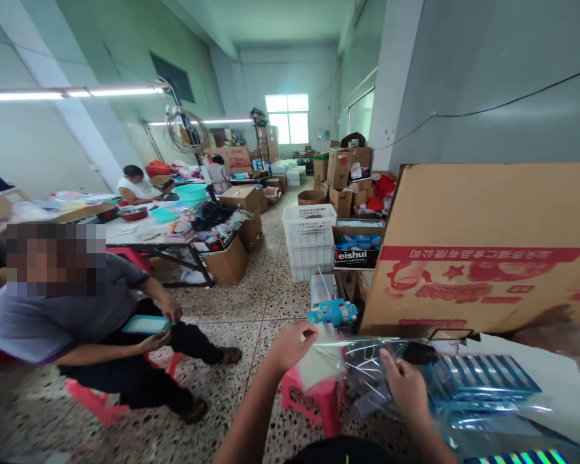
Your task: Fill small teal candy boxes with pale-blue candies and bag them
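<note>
A clear plastic bag [362,351] is stretched between my two hands above a pink stool [327,406]. My left hand [292,348] pinches its left edge between thumb and fingers. At the other end my right hand [406,383] is closed on the plastic, thumb on top. Beneath the bag, a pale stack of what look like plastic sheets [316,370] lies on the stool. To the right of my right hand, a row of blue boxes [488,377] sits side by side in shiny clear wrap. Part of another blue pack [526,457] shows at the bottom edge.
A large cardboard panel [488,219] stands upright on the right. Ahead are stacked white crates [310,248], a black carton [357,248] and flattened blue boxes [332,312]. On the left, a seated person [101,309] holds a blue-edged tray-like item. Work tables stand behind.
</note>
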Available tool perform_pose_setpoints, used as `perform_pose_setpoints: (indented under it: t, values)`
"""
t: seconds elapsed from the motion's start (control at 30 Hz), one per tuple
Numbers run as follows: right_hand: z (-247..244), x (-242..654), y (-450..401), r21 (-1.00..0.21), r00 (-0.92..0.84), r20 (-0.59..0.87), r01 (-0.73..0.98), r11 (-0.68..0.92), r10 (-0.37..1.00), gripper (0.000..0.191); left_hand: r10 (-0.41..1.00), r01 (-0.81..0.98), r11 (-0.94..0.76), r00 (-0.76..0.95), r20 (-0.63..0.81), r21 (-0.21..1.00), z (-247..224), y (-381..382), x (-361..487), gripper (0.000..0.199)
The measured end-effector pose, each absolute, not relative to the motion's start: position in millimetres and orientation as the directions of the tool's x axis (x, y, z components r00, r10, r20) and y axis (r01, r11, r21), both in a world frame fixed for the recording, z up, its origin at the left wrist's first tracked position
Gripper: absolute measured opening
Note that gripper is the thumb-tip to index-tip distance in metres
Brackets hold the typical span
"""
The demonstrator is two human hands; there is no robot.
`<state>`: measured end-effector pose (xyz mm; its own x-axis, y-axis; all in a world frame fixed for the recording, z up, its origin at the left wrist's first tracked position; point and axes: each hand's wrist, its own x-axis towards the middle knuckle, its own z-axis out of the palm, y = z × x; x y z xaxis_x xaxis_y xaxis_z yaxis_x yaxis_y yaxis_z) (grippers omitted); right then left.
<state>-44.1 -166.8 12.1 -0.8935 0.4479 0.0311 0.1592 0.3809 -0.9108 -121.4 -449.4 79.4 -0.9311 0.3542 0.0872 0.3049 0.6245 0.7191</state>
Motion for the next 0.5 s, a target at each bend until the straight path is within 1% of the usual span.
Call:
perform_pose_setpoints:
  t: [0.07, 0.1, 0.2, 0.23, 0.27, 0.3, 0.33, 0.4, 0.43, 0.47, 0.5]
  values:
    - [13, -31, -174, -0.945, -0.926, 0.043, 0.084, 0.316, 0.376, 0.077, 0.439, 0.348, 0.552, -0.894, 0.091, 0.758, 89, -427, -88, 0.021]
    - [14, -23, -178, -0.965, -0.942, 0.039, 0.052, 0.258, 0.334, 0.077, 0.474, 0.359, 0.519, -0.876, 0.089, 0.776, 89, -412, -71, 0.028]
    - [17, 3, -182, -0.995, -0.975, 0.011, 0.011, 0.097, 0.220, 0.074, 0.523, 0.404, 0.482, -0.845, 0.115, 0.777, 72, -364, -27, 0.070]
    - [18, 12, -179, -0.997, -0.983, 0.000, 0.014, 0.074, 0.183, 0.073, 0.526, 0.417, 0.485, -0.841, 0.124, 0.769, 62, -350, -17, 0.079]
    - [17, 21, -175, -0.998, -0.990, -0.013, 0.022, 0.066, 0.138, 0.072, 0.526, 0.422, 0.489, -0.841, 0.128, 0.764, 52, -339, -7, 0.082]
    - [16, 29, -169, -0.997, -0.996, -0.023, 0.029, 0.069, 0.082, 0.070, 0.522, 0.421, 0.490, -0.843, 0.129, 0.764, 43, -330, 2, 0.079]
    - [14, 36, -161, -0.996, -0.999, -0.031, 0.032, 0.079, 0.011, 0.067, 0.517, 0.412, 0.487, -0.847, 0.126, 0.770, 34, -324, 10, 0.071]
    - [8, 50, -146, -0.993, -0.990, -0.054, 0.040, 0.107, -0.132, 0.060, 0.473, 0.346, 0.476, -0.876, 0.096, 0.809, 21, -320, 28, 0.048]
    - [4, 55, -140, -0.990, -0.981, -0.074, 0.051, 0.128, -0.181, 0.059, 0.426, 0.290, 0.472, -0.902, 0.072, 0.833, 15, -320, 38, 0.037]
    - [-1, 61, -134, -0.986, -0.975, -0.094, 0.063, 0.154, -0.204, 0.058, 0.366, 0.224, 0.460, -0.929, 0.046, 0.859, 11, -322, 48, 0.030]
    - [-6, 67, -130, -0.981, -0.974, -0.107, 0.071, 0.182, -0.199, 0.058, 0.301, 0.156, 0.439, -0.954, 0.019, 0.885, 8, -323, 59, 0.027]
